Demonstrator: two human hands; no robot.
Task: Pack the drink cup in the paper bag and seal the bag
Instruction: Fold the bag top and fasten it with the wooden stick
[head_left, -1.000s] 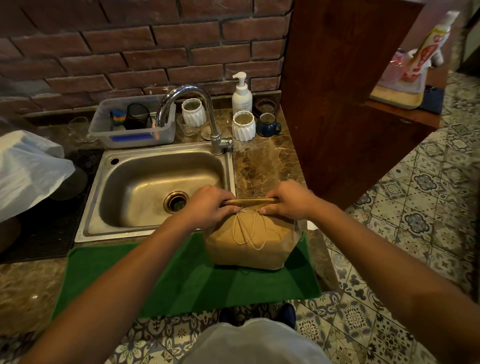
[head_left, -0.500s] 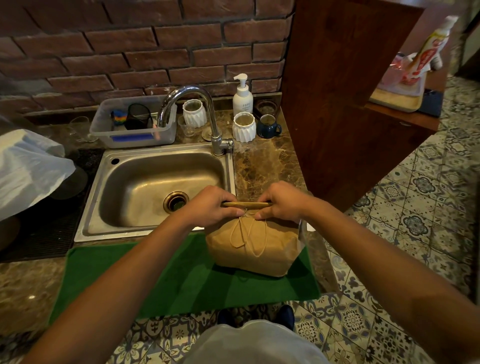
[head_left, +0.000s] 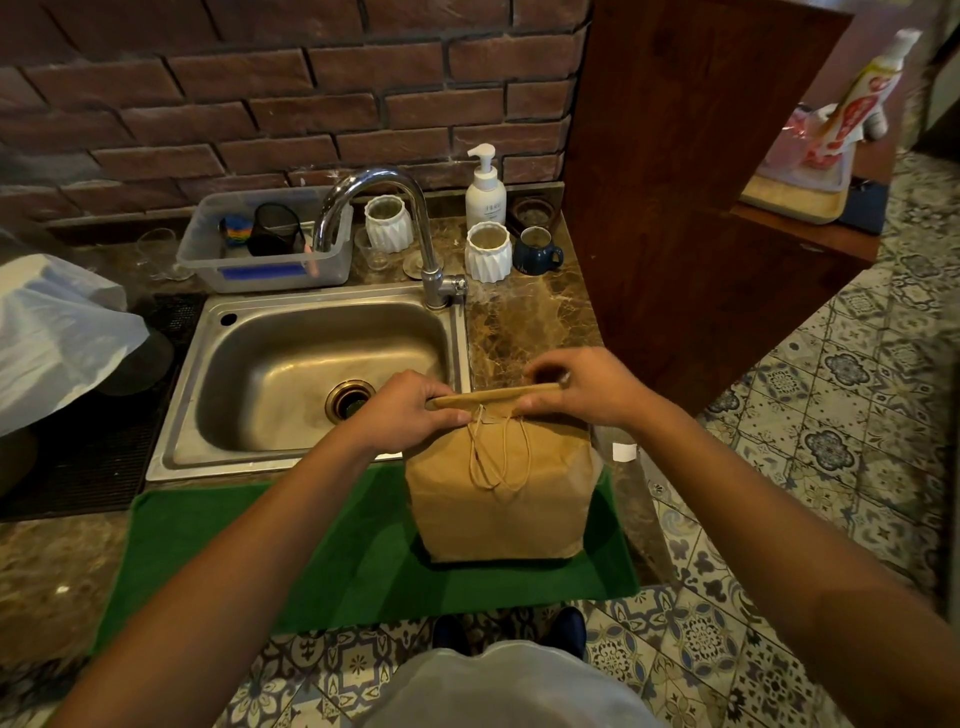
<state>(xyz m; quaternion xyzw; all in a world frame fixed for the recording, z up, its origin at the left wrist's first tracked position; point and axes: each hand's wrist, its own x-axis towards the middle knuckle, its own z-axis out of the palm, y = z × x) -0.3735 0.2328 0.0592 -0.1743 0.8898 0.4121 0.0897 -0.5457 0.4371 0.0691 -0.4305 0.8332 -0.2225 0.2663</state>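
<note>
Paper bag (head_left: 498, 499) upright on green mat (head_left: 337, 551), front-right of sink (head_left: 311, 374). Folded top edge runs left-right. Left hand (head_left: 410, 410), right hand (head_left: 587, 387): fingers pinching fold ends. Drink cup not visible, presumably inside.

head cam: single view | looks forward and down over counter (head_left: 524, 332) | close above fingers (head_left: 447, 415) | sink (head_left: 311, 374) beyond them

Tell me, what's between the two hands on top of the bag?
In the head view, the paper bag's folded top edge runs between the left hand and the right hand. The twine handles hang below it.
</note>
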